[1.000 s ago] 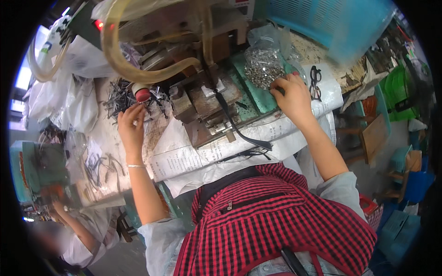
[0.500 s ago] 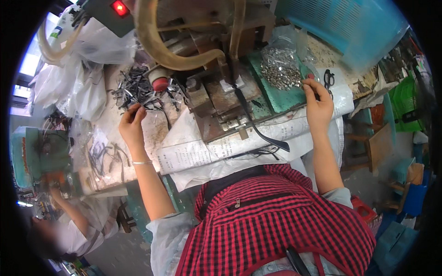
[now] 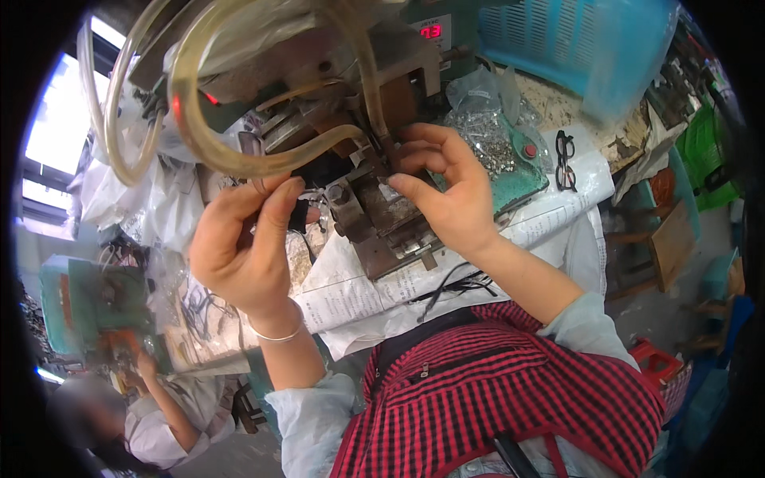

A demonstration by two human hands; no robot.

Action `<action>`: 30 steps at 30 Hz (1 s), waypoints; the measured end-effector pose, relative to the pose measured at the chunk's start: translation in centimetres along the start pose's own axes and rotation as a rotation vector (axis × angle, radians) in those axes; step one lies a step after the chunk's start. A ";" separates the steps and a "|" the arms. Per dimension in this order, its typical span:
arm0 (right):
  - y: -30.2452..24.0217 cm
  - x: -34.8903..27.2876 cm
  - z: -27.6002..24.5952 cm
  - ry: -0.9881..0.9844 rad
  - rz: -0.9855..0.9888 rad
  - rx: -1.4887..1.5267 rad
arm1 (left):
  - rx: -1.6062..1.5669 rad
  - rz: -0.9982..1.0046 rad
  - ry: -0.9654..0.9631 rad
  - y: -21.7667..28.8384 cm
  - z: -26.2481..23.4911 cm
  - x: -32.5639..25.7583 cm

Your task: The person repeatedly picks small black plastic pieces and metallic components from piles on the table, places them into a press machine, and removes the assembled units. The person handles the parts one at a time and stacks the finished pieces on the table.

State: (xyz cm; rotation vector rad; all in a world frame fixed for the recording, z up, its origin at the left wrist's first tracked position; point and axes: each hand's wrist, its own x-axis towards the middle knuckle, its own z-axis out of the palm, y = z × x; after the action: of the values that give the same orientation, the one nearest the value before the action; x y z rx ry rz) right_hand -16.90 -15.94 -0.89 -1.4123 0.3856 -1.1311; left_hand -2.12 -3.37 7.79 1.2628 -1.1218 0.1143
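My left hand [image 3: 247, 243] is raised left of the bench machine, below a loop of yellowish hose [image 3: 187, 119]. Its thumb and forefinger are pinched together; what lies between them, if anything, is too small to make out. My right hand [image 3: 450, 187] reaches into the machine's working spot, thumb and bent fingers closing around the small metal clamping block [image 3: 386, 195] under the upright rod. Whatever its fingertips grip is hidden. Dark thin pieces [image 3: 454, 287] that look like eyeglass arms lie on printed white paper [image 3: 351, 303] in front of the machine.
A bag of small shiny metal parts [image 3: 498, 151] rests on a green plate right of the machine. Eyeglass frames [image 3: 564, 159] lie beyond it. A blue crate [image 3: 550, 40] stands behind. Thin pieces [image 3: 207, 307] lie at the left. Another person [image 3: 163, 414] works at the far left.
My right hand has moved left from the bag of metal parts to the machine. My left hand has risen from the dark pile. The black eyeglass arm no longer shows across the clamp.
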 end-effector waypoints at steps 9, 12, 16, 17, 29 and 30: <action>-4.6 -1.1 -3.4 -0.220 0.024 -0.262 | 0.399 0.579 -0.407 0.1 1.6 -4.5; 0.4 -1.4 -9.8 -0.012 0.138 -0.706 | 0.331 0.665 -0.390 -1.8 4.1 -6.0; 3.9 -4.5 -13.5 -0.061 0.032 -1.000 | 0.371 0.666 -0.398 -2.7 4.9 -6.4; 3.6 -4.1 -13.5 -0.042 0.076 -0.931 | 0.379 0.681 -0.406 -2.2 4.7 -6.4; 5.7 0.4 -17.4 0.248 0.059 -0.671 | 0.212 0.706 -0.425 -3.7 5.8 -6.6; 4.4 -0.6 -16.9 0.155 0.152 -0.817 | 0.224 0.708 -0.408 -3.8 5.8 -6.6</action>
State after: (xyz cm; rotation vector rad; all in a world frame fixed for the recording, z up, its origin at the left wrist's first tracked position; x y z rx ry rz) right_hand -28.97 -26.09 -8.49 -1.9494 1.1391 -0.9963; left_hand -6.61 -6.16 -0.25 1.0509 -1.9235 0.5422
